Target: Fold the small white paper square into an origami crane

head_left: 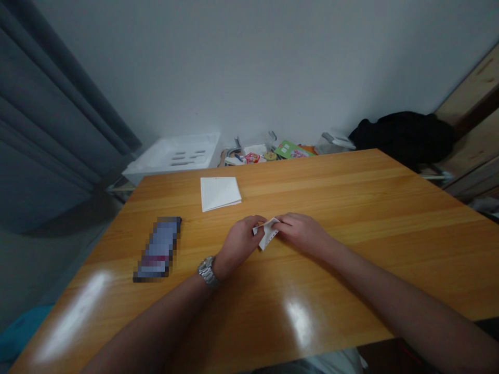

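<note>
A small piece of folded white paper (268,236), with a row of holes along one edge, is between my two hands over the middle of the table. My left hand (242,240), with a metal watch (208,271) on its wrist, pinches the paper's left side. On the right side, the fingers of my right hand (302,232) are closed on the same paper. Part of the paper is hidden behind my fingers. Beyond my left hand lies a stack of white paper sheets (220,193), flat on the wood.
A phone (159,249), its screen blurred, lies on the wooden table (370,197) at the left. Behind the far edge are a white tray (183,150), a green packet (292,150) and assorted small items. Black cloth (405,136) is heaped at the back right.
</note>
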### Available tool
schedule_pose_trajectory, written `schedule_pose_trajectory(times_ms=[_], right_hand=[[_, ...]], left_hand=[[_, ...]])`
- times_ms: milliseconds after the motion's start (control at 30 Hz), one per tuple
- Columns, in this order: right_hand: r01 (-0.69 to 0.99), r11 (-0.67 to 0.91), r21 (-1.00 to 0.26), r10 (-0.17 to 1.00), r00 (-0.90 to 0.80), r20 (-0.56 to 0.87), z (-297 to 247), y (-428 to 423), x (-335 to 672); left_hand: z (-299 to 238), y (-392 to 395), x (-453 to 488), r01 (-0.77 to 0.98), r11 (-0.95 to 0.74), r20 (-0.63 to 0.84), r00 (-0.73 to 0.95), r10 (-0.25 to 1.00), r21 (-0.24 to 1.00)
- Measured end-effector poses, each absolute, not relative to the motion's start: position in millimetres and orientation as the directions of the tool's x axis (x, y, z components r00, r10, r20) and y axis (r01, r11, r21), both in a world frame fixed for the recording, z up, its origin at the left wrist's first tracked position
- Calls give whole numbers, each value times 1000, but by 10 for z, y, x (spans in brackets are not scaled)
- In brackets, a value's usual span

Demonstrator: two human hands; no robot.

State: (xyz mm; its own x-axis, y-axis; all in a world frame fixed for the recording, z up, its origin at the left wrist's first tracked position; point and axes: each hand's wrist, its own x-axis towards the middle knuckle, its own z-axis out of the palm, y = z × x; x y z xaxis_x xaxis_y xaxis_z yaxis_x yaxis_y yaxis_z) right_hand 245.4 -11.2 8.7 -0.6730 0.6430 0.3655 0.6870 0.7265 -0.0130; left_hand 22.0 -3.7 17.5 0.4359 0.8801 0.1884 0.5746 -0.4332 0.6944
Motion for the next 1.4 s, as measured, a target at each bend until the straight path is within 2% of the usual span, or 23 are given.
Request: schedule_pose_trajectory(times_ms=[267, 467, 633, 933, 1067, 1133, 1267, 1400], right_hand=[[671, 741, -3, 607, -668, 431, 79, -103, 2493], [644, 765, 10, 558, -671, 488, 115, -122, 2523], [607, 794, -28, 531, -670, 519, 134, -124, 2531], [593, 805, -6, 514, -692, 507, 162, -119, 2577], [592, 806, -14, 521, -699, 490, 167, -115, 2581], [580, 814, -12, 513, -710, 483, 156, -109, 2577], [558, 830, -8, 498, -735, 461, 144, -110, 2555], [545, 838, 3, 487, -752, 444, 161, -128, 2534]], left_hand=[[138, -10, 214, 530, -475, 240, 452, 859, 702], [171, -32, 222, 461, -453, 231, 461, 857, 763], [116, -5, 212, 375, -396, 194, 473, 859, 838], [112, 69, 222, 186, -178, 70, 477, 876, 966], [112, 67, 194, -17, 80, -61, 498, 865, 997], [96, 70, 190, -56, 144, -99, 483, 870, 988], [74, 74, 205, -32, 128, -101, 442, 891, 991], [87, 82, 219, 55, -7, -13, 358, 934, 998]])
